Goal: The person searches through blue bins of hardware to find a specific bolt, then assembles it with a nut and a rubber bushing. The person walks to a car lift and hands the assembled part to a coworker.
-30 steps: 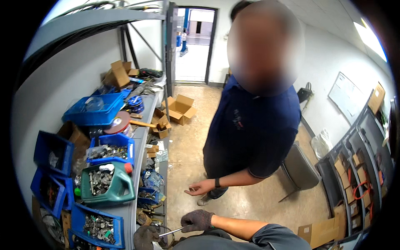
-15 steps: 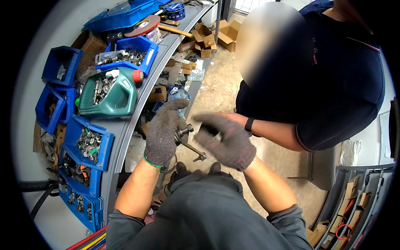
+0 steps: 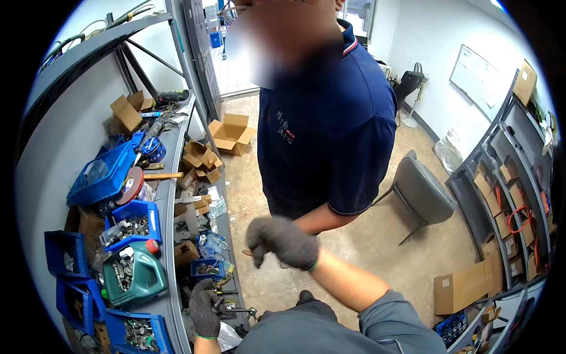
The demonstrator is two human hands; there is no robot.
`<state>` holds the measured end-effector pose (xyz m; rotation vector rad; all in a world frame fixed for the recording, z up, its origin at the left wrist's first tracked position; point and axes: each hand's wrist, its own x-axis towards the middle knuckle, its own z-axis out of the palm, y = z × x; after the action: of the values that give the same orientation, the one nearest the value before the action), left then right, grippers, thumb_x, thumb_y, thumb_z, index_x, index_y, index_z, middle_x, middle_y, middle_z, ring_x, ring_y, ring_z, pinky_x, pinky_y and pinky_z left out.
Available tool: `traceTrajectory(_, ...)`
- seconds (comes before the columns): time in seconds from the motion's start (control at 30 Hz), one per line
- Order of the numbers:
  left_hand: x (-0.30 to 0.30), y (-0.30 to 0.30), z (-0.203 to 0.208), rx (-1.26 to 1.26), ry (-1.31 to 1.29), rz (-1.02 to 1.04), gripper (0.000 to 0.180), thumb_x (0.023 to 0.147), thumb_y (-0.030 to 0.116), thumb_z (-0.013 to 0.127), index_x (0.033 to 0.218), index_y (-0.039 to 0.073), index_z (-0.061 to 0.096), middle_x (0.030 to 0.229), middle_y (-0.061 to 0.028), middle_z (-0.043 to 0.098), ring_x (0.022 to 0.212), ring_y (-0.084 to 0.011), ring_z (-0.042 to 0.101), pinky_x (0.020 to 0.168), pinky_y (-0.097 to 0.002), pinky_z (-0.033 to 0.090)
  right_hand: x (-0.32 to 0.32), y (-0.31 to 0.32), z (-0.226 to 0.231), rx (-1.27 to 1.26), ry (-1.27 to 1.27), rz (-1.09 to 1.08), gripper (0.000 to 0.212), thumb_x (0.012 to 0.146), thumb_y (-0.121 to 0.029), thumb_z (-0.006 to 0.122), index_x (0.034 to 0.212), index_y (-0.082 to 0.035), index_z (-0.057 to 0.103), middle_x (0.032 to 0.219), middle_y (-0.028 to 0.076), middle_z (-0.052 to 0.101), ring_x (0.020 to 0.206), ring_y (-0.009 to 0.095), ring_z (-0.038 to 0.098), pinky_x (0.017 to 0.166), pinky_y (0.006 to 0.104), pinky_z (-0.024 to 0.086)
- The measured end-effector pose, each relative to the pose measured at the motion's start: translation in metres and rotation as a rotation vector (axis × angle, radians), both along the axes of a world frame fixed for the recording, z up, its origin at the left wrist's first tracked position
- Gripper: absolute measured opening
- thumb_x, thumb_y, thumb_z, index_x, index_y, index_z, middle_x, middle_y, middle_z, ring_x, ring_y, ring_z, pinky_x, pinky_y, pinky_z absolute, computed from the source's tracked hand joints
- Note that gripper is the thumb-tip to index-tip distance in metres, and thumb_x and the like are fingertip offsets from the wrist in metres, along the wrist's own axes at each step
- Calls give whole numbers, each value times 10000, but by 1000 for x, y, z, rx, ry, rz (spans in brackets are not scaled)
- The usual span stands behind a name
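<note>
My left hand [image 3: 205, 311], in a dark grey knit glove, is low beside the shelf edge. It is closed round a metal rod with a bolt-like end [image 3: 236, 310], whose far end sticks out to the right. My right hand [image 3: 288, 243], gloved alike, is raised in front of the other person with its fingers curled down. What lies inside those fingers is hidden. The person's forearm [image 3: 330, 218] reaches behind my right glove, which covers that hand; a skin-coloured tip shows at the glove's left side.
On the grey shelf [image 3: 171, 236] at left stand blue bins [image 3: 137, 333] of small hardware and a cut-open green jug [image 3: 154, 277] of metal parts. Open cardboard boxes [image 3: 231, 134] lie on the floor beyond. A grey chair [image 3: 421, 189] and a parts rack [image 3: 501, 147] stand at right.
The view has tilted up and shows more of the room. My left hand has moved down and left with the rod, apart from my right hand. My right hand's fingers have curled.
</note>
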<state>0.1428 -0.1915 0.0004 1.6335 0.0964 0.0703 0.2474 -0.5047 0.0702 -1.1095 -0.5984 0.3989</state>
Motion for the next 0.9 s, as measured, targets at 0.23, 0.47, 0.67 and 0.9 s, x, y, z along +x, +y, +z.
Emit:
traceTrajectory(0.23, -20, 26, -14, -225, 113, 65, 463, 1094, 414, 530, 1264, -6, 625, 821, -43, 619, 656, -133, 583, 586, -259, 483, 3, -76, 148, 461, -625, 148, 804, 1041, -734, 316, 990, -23, 689, 895, 148, 695, 773, 273, 697, 677, 414, 591)
traceTrajectory(0.47, -20, 23, -7, -235, 47, 80, 445, 1085, 377, 557, 1277, -18, 630, 791, -45, 616, 707, -145, 591, 620, -288, 523, -29, 1, 85, -571, -205, -117, 180, 949, -190, 731, 993, -16, 734, 877, 91, 720, 790, 227, 693, 765, 372, 563)
traceTrajectory(0.67, -12, 15, -3, 115, -93, 65, 415, 1102, 340, 524, 1283, -18, 633, 802, -66, 644, 763, -157, 592, 748, -322, 500, -59, 80, -49, -827, -227, 47, 545, 1024, -516, 602, 1384, -106, 605, 1167, 169, 731, 1090, 344, 712, 935, 432, 548)
traceTrajectory(0.9, -23, -2, 3, 159, -8, -19, 334, 1075, 211, 497, 1274, -18, 637, 1090, -154, 687, 954, -238, 664, 850, -381, 538, -71, 100, -63, -670, -207, 98, 550, 1003, -543, 605, 1345, -114, 647, 1241, 191, 711, 1139, 380, 689, 974, 443, 530)
